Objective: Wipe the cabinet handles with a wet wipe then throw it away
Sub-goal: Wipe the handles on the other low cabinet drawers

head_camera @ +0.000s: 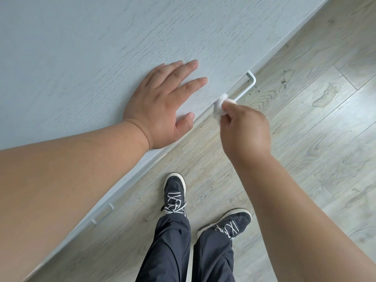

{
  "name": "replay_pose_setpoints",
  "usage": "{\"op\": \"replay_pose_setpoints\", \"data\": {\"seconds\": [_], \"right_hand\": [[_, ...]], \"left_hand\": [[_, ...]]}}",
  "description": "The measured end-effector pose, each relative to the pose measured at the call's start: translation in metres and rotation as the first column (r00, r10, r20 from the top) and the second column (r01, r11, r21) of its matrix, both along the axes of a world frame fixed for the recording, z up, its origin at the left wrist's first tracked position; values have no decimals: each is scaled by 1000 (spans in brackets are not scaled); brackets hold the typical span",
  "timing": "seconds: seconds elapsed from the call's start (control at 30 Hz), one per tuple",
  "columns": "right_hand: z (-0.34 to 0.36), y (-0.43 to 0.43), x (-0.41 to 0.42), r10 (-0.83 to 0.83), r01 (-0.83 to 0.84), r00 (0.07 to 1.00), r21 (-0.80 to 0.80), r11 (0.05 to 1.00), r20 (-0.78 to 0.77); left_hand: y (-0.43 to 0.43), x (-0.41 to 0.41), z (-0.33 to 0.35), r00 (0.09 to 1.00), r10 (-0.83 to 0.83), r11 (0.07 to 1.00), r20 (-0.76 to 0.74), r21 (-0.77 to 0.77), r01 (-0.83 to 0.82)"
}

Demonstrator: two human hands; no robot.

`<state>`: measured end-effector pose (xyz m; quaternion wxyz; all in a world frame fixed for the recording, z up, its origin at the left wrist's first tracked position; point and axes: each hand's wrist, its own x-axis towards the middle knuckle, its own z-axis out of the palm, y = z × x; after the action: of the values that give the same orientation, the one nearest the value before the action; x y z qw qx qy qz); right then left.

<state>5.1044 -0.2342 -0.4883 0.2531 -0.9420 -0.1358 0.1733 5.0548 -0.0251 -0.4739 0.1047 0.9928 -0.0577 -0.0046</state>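
Note:
I look down along a pale grey-blue cabinet (101, 47) top. A white bar handle (247, 86) sticks out from its front edge above the floor. My right hand (244, 127) pinches a crumpled white wet wipe (220, 105) and presses it on the near end of that handle. My left hand (162, 102) lies flat on the cabinet top with straight fingers, just left of the handle. A second white handle (102, 213) shows lower on the cabinet front, partly hidden by my left forearm.
Light wood-pattern floor (305, 139) runs along the right of the cabinet, with dark specks near the handle. My two legs in dark trousers and dark laced shoes (175, 192) stand close to the cabinet front.

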Motion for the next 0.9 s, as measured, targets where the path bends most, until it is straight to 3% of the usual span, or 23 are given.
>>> {"op": "replay_pose_setpoints", "data": {"seconds": [0.07, 0.2, 0.4, 0.57, 0.67, 0.8, 0.9], "right_hand": [[2, 7, -1, -29, 29, 998, 0, 1000, -49], [14, 8, -2, -299, 378, 904, 243, 893, -305], [42, -13, -7, -334, 394, 892, 163, 905, -303], [76, -23, 4, -278, 306, 929, 80, 949, -246], [104, -31, 14, -219, 233, 951, 42, 972, -220], [161, -39, 24, -94, 89, 979, -33, 995, -181], [216, -40, 26, -12, 4, 994, -77, 997, -110]], "left_hand": [[0, -1, -1, 1000, -1, 1000, 6, -2, 1], [1, -1, -3, 1000, 4, 1000, 14, 2, -4], [-1, -2, -1, 1000, 4, 1000, -21, -10, -5], [-4, -5, 12, 982, 21, 1000, -190, 16, -19], [-17, -10, 35, 945, 113, 991, -305, -37, -131], [-36, -15, 106, 942, 253, 931, -221, -211, -299], [-40, -15, 174, 876, 258, 902, -407, -222, -369]]}}
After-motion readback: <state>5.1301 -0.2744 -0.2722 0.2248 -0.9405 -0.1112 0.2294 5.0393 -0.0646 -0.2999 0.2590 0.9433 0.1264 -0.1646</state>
